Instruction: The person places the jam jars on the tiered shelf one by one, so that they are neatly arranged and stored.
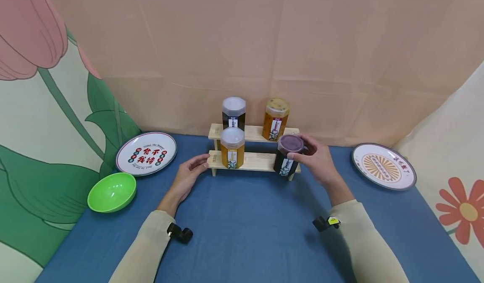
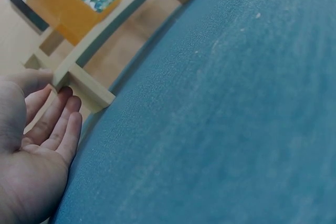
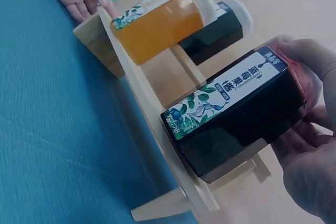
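On the lower shelf, right hand is gripping the dark jar by its lid, while left hand, fingers straight, is bracing the rack's end.

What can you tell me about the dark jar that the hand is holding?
The dark jar looks like clear plastic filled with almost black purple jam, with a see-through lid on top. A white label with green leaves runs down its front. It stands upright on the right end of the lower step of the wooden rack. The right hand grips it around the lid.
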`<move>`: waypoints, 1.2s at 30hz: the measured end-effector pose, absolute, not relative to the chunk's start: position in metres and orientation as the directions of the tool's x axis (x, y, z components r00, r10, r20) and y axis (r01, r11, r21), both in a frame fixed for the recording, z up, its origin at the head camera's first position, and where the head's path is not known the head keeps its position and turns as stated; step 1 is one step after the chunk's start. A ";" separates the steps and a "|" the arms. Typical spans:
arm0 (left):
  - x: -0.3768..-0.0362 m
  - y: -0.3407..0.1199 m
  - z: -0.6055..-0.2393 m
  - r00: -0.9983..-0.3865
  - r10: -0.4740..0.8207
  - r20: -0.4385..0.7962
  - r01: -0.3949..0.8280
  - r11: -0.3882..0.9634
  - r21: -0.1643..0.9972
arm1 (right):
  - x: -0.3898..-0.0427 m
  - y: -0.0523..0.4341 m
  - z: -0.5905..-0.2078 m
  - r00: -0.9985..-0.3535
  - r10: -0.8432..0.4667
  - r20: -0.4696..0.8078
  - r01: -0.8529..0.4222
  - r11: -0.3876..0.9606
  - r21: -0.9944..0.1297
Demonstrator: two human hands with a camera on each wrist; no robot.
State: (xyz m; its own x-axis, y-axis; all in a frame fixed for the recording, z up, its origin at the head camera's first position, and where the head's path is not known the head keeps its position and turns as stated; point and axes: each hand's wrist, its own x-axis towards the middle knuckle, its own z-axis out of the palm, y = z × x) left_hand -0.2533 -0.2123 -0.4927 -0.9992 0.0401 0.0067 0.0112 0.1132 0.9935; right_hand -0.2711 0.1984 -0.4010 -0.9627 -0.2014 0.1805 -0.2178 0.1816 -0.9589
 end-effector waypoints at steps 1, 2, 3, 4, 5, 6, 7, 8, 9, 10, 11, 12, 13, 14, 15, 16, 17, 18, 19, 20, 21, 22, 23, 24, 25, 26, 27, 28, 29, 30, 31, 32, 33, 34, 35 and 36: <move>-0.254 -0.212 -0.493 -0.999 0.041 0.008 0.012 0.113 0.994 | -0.272 0.196 -0.401 -0.962 -0.205 0.181 -0.219 0.179 -0.959; -0.254 -0.212 -0.493 -0.999 0.040 0.008 0.012 0.111 0.994 | -0.273 0.194 -0.401 -0.961 -0.208 0.181 -0.219 0.175 -0.960; -0.254 -0.212 -0.493 -0.999 0.041 0.007 0.012 0.113 0.994 | -0.274 0.192 -0.401 -0.960 -0.210 0.183 -0.220 0.169 -0.961; -0.254 -0.212 -0.493 -0.999 0.041 0.007 0.012 0.112 0.994 | -0.275 0.189 -0.401 -0.959 -0.214 0.187 -0.224 0.162 -0.961; -0.254 -0.212 -0.492 -0.999 0.042 0.006 0.011 0.113 0.993 | -0.276 0.188 -0.401 -0.957 -0.217 0.191 -0.228 0.157 -0.961; -0.254 -0.212 -0.492 -0.999 0.042 0.005 0.010 0.114 0.993 | -0.276 0.186 -0.402 -0.955 -0.223 0.195 -0.231 0.150 -0.961; -0.254 -0.212 -0.492 -0.999 0.043 0.004 0.009 0.115 0.993 | -0.277 0.184 -0.402 -0.953 -0.229 0.197 -0.233 0.143 -0.962; -0.254 -0.212 -0.491 -0.999 0.043 0.002 0.007 0.115 0.993 | -0.278 0.183 -0.403 -0.952 -0.233 0.197 -0.231 0.134 -0.964; -0.254 -0.211 -0.491 -0.999 0.044 0.002 0.007 0.117 0.993 | -0.279 0.181 -0.403 -0.952 -0.236 0.195 -0.229 0.127 -0.965; -0.254 -0.211 -0.490 -0.999 0.045 0.001 0.007 0.114 0.993 | -0.280 0.180 -0.403 -0.953 -0.237 0.189 -0.222 0.122 -0.967; -0.254 -0.211 -0.490 -0.999 0.046 0.002 0.007 0.114 0.993 | -0.281 0.179 -0.404 -0.954 -0.236 0.184 -0.216 0.118 -0.969; -0.254 -0.212 -0.490 -0.999 0.046 0.004 0.009 0.115 0.993 | -0.282 0.178 -0.404 -0.956 -0.234 0.176 -0.207 0.114 -0.972; -0.254 -0.212 -0.490 -0.999 0.046 0.005 0.011 0.117 0.993 | -0.283 0.177 -0.404 -0.958 -0.232 0.169 -0.198 0.112 -0.974; -0.254 -0.212 -0.490 -0.999 0.045 0.007 0.013 0.119 0.993 | -0.284 0.176 -0.405 -0.960 -0.230 0.162 -0.191 0.111 -0.975; -0.254 -0.212 -0.490 -0.999 0.044 0.008 0.013 0.121 0.993 | -0.285 0.175 -0.405 -0.961 -0.228 0.157 -0.186 0.111 -0.976; -0.254 -0.212 -0.490 -0.999 0.043 0.007 0.012 0.122 0.992 | -0.285 0.175 -0.405 -0.962 -0.225 0.154 -0.183 0.113 -0.977; -0.254 -0.212 -0.490 -0.999 0.041 0.007 0.012 0.121 0.993 | -0.286 0.174 -0.405 -0.962 -0.224 0.154 -0.182 0.113 -0.977; -0.254 -0.212 -0.490 -0.999 0.040 0.005 0.010 0.121 0.993 | -0.286 0.173 -0.406 -0.963 -0.223 0.152 -0.182 0.117 -0.976; -0.254 -0.213 -0.490 -0.999 0.038 0.003 0.007 0.119 0.993 | -0.285 0.173 -0.406 -0.963 -0.222 0.152 -0.182 0.121 -0.976; -0.254 -0.213 -0.491 -0.999 0.038 0.000 0.005 0.117 0.993 | -0.285 0.173 -0.406 -0.963 -0.221 0.153 -0.184 0.123 -0.975; -0.253 -0.213 -0.491 -0.999 0.037 -0.002 0.002 0.114 0.993 | -0.283 0.173 -0.407 -0.963 -0.219 0.155 -0.186 0.126 -0.974; -0.254 -0.213 -0.492 -0.999 0.038 -0.003 0.001 0.113 0.994 | -0.282 0.173 -0.408 -0.963 -0.218 0.160 -0.191 0.128 -0.973; -0.254 -0.213 -0.492 -0.999 0.039 -0.004 0.000 0.112 0.994 | -0.280 0.173 -0.408 -0.962 -0.215 0.166 -0.197 0.130 -0.972; -0.253 -0.213 -0.493 -0.999 0.040 -0.006 -0.001 0.113 0.994 | -0.279 0.174 -0.409 -0.962 -0.211 0.174 -0.204 0.129 -0.971; -0.253 -0.212 -0.493 -0.999 0.042 -0.005 -0.001 0.114 0.993 | -0.277 0.174 -0.409 -0.961 -0.205 0.185 -0.212 0.123 -0.969; -0.253 -0.212 -0.494 -0.999 0.044 -0.004 0.001 0.117 0.993 | -0.275 0.174 -0.410 -0.961 -0.195 0.196 -0.222 0.121 -0.968; -0.253 -0.212 -0.494 -0.999 0.046 -0.003 0.003 0.118 0.993 | -0.273 0.175 -0.410 -0.961 -0.181 0.207 -0.231 0.122 -0.965; -0.253 -0.212 -0.495 -0.999 0.046 -0.002 0.004 0.119 0.993 | -0.271 0.175 -0.411 -0.961 -0.169 0.220 -0.241 0.120 -0.963; -0.253 -0.212 -0.495 -0.999 0.045 -0.001 0.005 0.118 0.993 | -0.270 0.176 -0.412 -0.960 -0.156 0.231 -0.249 0.113 -0.962; -0.253 -0.212 -0.495 -0.999 0.043 0.001 0.006 0.116 0.993 | -0.269 0.176 -0.412 -0.959 -0.146 0.242 -0.257 0.102 -0.961; -0.253 -0.212 -0.495 -0.999 0.041 0.003 0.008 0.115 0.993 | -0.268 0.176 -0.413 -0.958 -0.137 0.252 -0.266 0.094 -0.959; -0.253 -0.212 -0.495 -0.999 0.038 0.005 0.009 0.113 0.994 | -0.267 0.176 -0.413 -0.956 -0.131 0.262 -0.274 0.086 -0.958; -0.254 -0.212 -0.495 -0.999 0.034 0.005 0.009 0.110 0.994 | -0.267 0.176 -0.413 -0.954 -0.129 0.270 -0.280 0.071 -0.957; -0.254 -0.212 -0.495 -1.000 0.030 0.004 0.007 0.110 0.994 | -0.267 0.176 -0.414 -0.952 -0.127 0.277 -0.285 0.055 -0.957; -0.254 -0.212 -0.495 -1.000 0.028 0.002 0.005 0.110 0.994 | -0.267 0.176 -0.414 -0.952 -0.124 0.279 -0.286 0.041 -0.957; -0.254 -0.212 -0.495 -1.000 0.028 -0.002 0.001 0.115 0.993 | -0.267 0.176 -0.415 -0.953 -0.121 0.279 -0.284 0.033 -0.958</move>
State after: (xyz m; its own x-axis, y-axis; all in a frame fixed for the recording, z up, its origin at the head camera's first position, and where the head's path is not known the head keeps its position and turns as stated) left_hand -0.2541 -0.2115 -0.4948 -0.9996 0.0276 -0.0017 0.0015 0.1146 0.9934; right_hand -0.2670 0.1758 -0.4149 -0.9527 -0.1213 0.2787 -0.2845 0.0333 -0.9581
